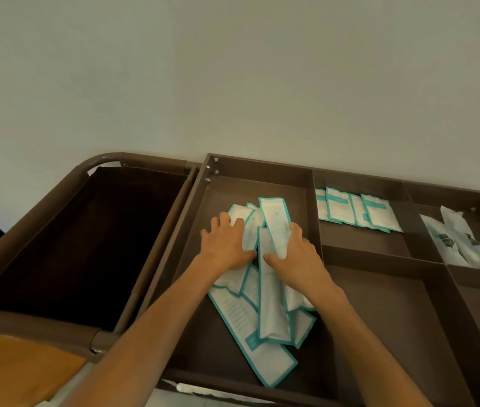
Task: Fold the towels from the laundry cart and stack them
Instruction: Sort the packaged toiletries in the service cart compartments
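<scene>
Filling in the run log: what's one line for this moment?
left hand: rests on packets | right hand: grips packets | place: cart tray, left compartment

Plain pale wall [232, 69], orange surface [12, 365] lower-left
</scene>
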`<state>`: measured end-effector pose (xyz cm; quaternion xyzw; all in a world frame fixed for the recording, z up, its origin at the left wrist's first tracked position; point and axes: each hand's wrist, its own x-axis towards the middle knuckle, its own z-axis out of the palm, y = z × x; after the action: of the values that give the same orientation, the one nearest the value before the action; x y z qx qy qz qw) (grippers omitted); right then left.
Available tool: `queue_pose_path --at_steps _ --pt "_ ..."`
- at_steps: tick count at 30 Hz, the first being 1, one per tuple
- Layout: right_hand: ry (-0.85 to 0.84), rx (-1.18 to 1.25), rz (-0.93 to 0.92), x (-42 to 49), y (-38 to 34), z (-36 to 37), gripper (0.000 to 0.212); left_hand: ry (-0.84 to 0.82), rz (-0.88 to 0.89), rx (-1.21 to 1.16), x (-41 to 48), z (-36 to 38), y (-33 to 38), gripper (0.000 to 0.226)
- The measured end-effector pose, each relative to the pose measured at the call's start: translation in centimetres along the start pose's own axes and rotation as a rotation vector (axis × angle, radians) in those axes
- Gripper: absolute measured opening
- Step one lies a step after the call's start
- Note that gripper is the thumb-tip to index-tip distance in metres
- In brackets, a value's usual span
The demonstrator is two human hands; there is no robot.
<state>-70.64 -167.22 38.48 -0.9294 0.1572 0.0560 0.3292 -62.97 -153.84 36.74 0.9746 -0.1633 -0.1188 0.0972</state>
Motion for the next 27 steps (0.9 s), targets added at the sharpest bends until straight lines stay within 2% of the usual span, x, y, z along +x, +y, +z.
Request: queue_pose_path --at_steps 2,5,7,9,11,14,19,23,27 --pt "-0.062 -0.073 0.044 -0.2 0.2 0.2 0.078 0.017 -0.005 0.008 -0.1 0.0 0.0 0.058" --pt "-0.165 -0.147 0.12 -0.8 0.0 1.0 0.1 0.066 -0.048 -0.001 0.0 -0.2 -0.3 0.047" --pt "-0.196 -0.2 0.146 -1.0 -0.3 1.7 0.109 0.057 -0.076 0.017 0.2 -0.2 -0.3 0.048" --pt "-0.193 -0.241 0.136 -0.9 -0.6 2.0 0.103 0.022 -0.074 0.043 0.2 -0.1 -0.2 0.056" --pt "-0.162 -0.249 0.105 -0.5 -0.8 1.7 0.085 -0.006 -0.06 0.075 0.2 0.2 -0.1 0.065" --pt "-0.086 -0.193 0.072 0.4 -1.0 1.1 0.064 0.015 -0.056 0.043 0.1 -0.1 -0.4 0.054" --pt "-0.042 -0.078 0.056 2.0 -1.1 0.5 0.059 0.087 -0.043 -0.117 0.0 -1.7 -1.5 0.039" --pt "-0.05 -0.026 0.066 2.7 -1.2 0.9 0.061 0.135 -0.087 -0.364 0.0 -2.7 -2.4 0.035" --pt "-0.042 -0.026 0.058 3.1 -1.1 1.0 0.048 0.12 -0.143 -0.573 -0.1 -2.3 -3.0 0.029"
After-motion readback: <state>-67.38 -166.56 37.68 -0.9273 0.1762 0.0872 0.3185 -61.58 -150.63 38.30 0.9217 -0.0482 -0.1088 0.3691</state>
